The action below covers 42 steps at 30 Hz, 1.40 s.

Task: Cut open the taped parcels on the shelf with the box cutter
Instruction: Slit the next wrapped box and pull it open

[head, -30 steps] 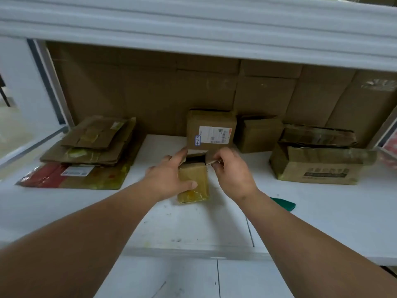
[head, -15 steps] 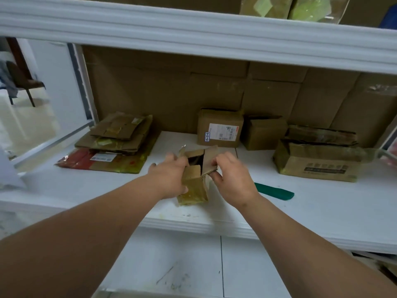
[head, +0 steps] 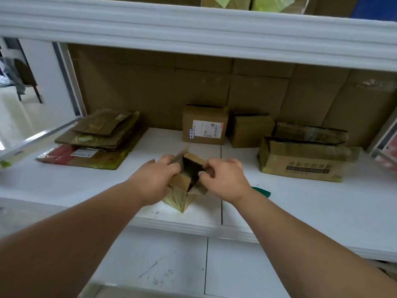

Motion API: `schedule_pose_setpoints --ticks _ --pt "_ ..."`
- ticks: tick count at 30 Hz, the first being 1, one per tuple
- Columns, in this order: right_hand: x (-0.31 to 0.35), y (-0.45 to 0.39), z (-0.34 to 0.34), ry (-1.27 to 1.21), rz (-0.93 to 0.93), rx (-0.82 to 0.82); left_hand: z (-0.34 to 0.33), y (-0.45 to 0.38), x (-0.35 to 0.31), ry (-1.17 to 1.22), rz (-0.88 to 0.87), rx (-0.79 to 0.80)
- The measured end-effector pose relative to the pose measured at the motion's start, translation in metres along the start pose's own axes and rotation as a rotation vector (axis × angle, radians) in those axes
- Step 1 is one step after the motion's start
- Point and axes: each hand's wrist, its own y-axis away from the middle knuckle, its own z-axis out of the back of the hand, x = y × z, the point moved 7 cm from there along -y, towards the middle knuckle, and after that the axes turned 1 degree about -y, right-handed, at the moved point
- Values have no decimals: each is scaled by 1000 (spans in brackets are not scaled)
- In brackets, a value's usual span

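Matt brown cardboard parcel [head: 182, 190], glossy yellowish tape; smooth white shelf [head: 300, 211].

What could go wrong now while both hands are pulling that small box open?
The small box sits near the shelf edge; pulling its flaps could tip it off. The left hand also seems to hold a thin blade-like thing against the flap, close to the right hand, so a slip might nick fingers.

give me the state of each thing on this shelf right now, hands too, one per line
small parcel: open, flaps spread, dark inside
left hand: grips the small parcel's left side
right hand: pinches a right flap
green-handled tool: lying on the shelf, not held
labelled box: closed, upright at the back
plain box: looks closed
long box: top flaps open
flattened cartons: stacked flat
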Motion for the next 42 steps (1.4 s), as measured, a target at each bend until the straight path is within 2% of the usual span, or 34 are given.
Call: schedule_pose_setpoints --ticks 5,9,11,14,18,20,23,26,29,33,36,39,41,42 --pt "-19 -26 -8 14 -182 -16 2 4 -5 16 -35 13" --pt "-26 -41 -17 219 -208 86 3 7 -6 8 -29 -1" --pt "-28 -44 -19 175 -212 63 2 10 -1 23 -1 -17" --pt "-44 -43 -18 -53 -297 42 -3 13 13 100 88 -43" --pt "-74 -27 -24 -645 -584 30 -3 10 27 378 219 -73" --pt "-81 -19 -26 -840 -661 12 -3 6 33 516 302 -69" --pt "-82 -13 -26 -1091 -657 37 0 -3 41 765 431 -93" --pt "-74 -11 -24 -1147 -572 122 -5 -10 46 1087 605 -65" --pt "-67 -9 -23 -1201 -492 162 -17 -11 48 1223 748 38" --pt "-66 -6 -31 -1182 -468 234 -33 -5 54 1032 799 145" --pt "-67 -3 -38 -1104 -505 239 -38 -1 65 813 821 137" --pt "-63 -3 -44 -1019 -494 246 -22 -3 78 607 739 -104" --pt "-61 -4 -49 -954 -496 232 0 -8 72 482 556 -302" --pt "-61 -5 -51 -941 -498 224 10 -13 61 440 424 -338"
